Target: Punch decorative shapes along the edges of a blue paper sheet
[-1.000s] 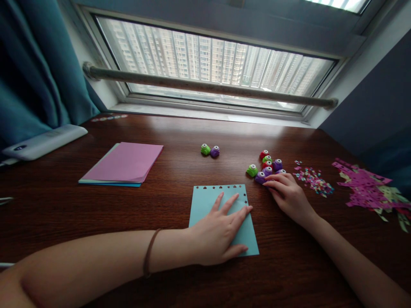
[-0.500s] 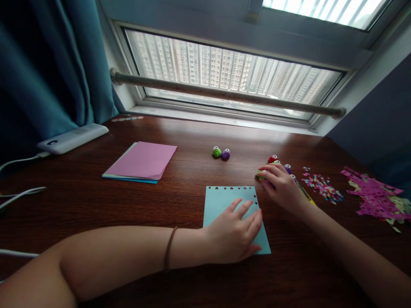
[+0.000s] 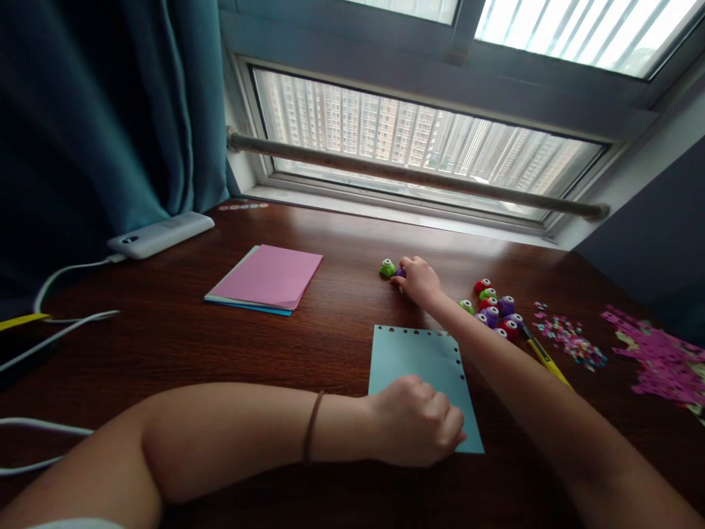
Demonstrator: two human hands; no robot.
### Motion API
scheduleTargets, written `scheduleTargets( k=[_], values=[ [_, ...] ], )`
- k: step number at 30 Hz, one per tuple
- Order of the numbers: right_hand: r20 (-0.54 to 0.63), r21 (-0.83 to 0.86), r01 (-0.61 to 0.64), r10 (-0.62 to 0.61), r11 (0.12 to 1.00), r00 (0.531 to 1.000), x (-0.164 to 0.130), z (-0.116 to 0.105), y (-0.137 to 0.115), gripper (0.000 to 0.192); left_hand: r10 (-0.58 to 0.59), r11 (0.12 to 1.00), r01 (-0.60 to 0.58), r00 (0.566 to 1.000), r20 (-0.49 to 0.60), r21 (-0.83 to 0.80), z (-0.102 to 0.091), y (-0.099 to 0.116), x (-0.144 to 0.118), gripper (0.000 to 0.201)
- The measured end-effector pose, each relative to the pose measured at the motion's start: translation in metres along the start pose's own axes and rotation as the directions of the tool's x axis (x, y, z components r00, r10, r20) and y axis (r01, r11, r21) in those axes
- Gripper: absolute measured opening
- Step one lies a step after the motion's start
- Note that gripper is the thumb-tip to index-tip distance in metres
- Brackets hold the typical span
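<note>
Right hand (image 3: 419, 280) reaching far for purple punch (image 3: 400, 272), fingers closing on it.
Left hand (image 3: 416, 421), curled loosely together, pinning blue sheet (image 3: 418, 360); pinch punch w/ fingertips w/o nudging green punch (image 3: 387, 268) just left.

The left forearm lies across the front with a thin band at the wrist, its left hand (image 3: 416, 421) curled into a loose fist, knuckles up, while the right arm stretches far forward, the right hand (image 3: 417, 280) palm-down with fingers bent.

Right hand (image 3: 419, 280) touches purple punch (image 3: 399, 272); left hand (image 3: 416, 421) presses blue sheet (image 3: 418, 360).
</note>
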State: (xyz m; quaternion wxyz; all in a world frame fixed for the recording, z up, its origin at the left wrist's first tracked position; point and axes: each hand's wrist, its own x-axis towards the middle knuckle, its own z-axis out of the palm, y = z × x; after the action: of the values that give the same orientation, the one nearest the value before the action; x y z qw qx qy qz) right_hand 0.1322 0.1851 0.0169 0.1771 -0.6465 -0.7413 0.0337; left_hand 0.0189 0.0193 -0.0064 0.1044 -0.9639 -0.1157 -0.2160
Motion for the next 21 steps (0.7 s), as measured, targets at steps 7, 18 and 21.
scheduleTargets(
  k=[7,18,21],
  values=[
    [0.015,0.298,0.074,-0.082,0.952,0.996,-0.04,-0.034,0.023,0.025,-0.033,0.999,0.036,0.996,0.085,-0.034,0.001,-0.001,0.0,0.02],
    [0.234,0.855,-0.182,-0.048,0.485,0.971,-0.172,-0.075,0.086,0.021,-0.309,0.936,0.348,0.886,0.346,-0.056,-0.008,-0.007,0.008,0.045],
    [0.223,0.793,-0.153,-0.047,0.59,0.974,-0.181,-0.075,0.091,0.026,-0.358,0.916,0.398,0.867,0.346,-0.052,-0.008,-0.01,0.011,0.046]
  ],
)
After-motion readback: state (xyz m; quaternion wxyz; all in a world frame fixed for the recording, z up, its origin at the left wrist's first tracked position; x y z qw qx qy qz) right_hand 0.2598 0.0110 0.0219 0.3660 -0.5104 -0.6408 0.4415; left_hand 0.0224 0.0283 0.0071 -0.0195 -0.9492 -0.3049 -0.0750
